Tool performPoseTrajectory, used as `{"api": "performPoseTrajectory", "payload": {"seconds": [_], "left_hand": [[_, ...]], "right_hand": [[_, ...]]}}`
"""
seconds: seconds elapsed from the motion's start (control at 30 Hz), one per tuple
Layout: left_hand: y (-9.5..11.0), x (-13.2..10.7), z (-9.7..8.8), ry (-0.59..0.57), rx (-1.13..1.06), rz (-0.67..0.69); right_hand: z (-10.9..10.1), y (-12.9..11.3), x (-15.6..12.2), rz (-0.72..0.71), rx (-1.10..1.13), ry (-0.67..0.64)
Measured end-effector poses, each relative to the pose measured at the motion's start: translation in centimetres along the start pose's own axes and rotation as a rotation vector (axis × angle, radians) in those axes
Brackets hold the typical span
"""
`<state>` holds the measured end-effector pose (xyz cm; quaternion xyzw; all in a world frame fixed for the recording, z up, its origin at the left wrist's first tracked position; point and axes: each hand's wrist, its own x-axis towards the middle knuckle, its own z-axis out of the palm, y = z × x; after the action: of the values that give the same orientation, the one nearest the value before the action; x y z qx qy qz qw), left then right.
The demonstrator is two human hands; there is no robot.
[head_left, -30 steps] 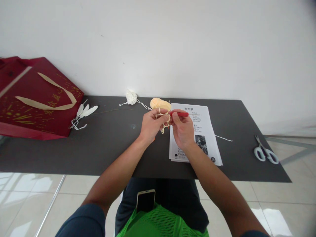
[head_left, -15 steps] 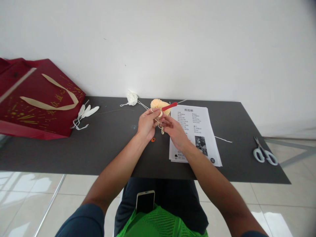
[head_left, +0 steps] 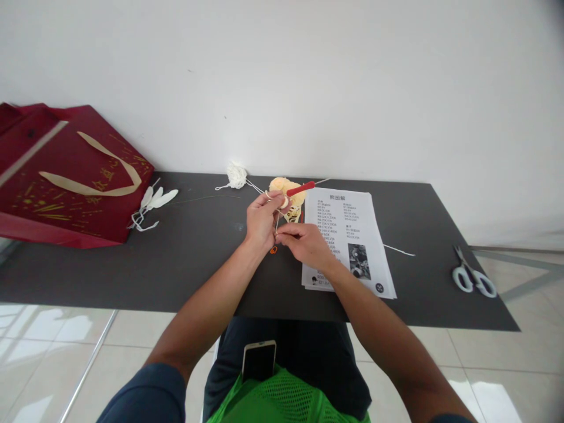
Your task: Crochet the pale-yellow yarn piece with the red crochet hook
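Observation:
My left hand (head_left: 261, 222) is closed, pinching a small cream crochet piece (head_left: 284, 202) with a red-handled crochet hook (head_left: 301, 188) sticking out of it to the upper right. My right hand (head_left: 303, 243) is closed in a pinch on the yarn strand (head_left: 277, 224) hanging below the piece, close to my left hand. A yellow yarn ball (head_left: 288, 194) lies on the dark table (head_left: 198, 258) just behind my hands. A small orange marker (head_left: 274, 250) lies on the table under my hands.
A printed pattern sheet (head_left: 348, 235) lies right of my hands. White-handled scissors (head_left: 472, 275) sit at the far right. A red gift bag (head_left: 66, 176) lies at the left, white pieces (head_left: 154, 201) beside it. A white yarn tangle (head_left: 235, 174) sits by the wall. A phone (head_left: 259, 359) rests in my lap.
My right hand let go of the red hook, which now sticks out of the piece in my left hand, and moved down to pinch the hanging yarn.

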<state>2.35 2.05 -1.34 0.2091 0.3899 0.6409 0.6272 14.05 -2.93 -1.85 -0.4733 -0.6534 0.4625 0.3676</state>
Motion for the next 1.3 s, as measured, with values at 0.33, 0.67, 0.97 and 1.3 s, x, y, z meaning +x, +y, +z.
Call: {"api": "performPoseTrajectory", "payload": {"seconds": [0.33,0.67,0.97,1.3], "left_hand": [[-0.6,-0.2,0.0,-0.001,0.058,-0.065],[-0.1,-0.2,-0.2,-0.033,0.087,-0.092],[0.0,-0.1,-0.2,-0.043,0.186,0.201],[-0.1,-1.8,-0.1,-0.227,0.471,0.322]], "right_hand": [[-0.8,0.1,-0.3,-0.092,0.040,0.001],[-1.3,0.0,-0.6,-0.235,0.102,-0.096],[-1.3,0.3,0.2,-0.086,-0.180,0.119],[-1.1,-0.9,0.7,0.018,0.866,0.368]]}}
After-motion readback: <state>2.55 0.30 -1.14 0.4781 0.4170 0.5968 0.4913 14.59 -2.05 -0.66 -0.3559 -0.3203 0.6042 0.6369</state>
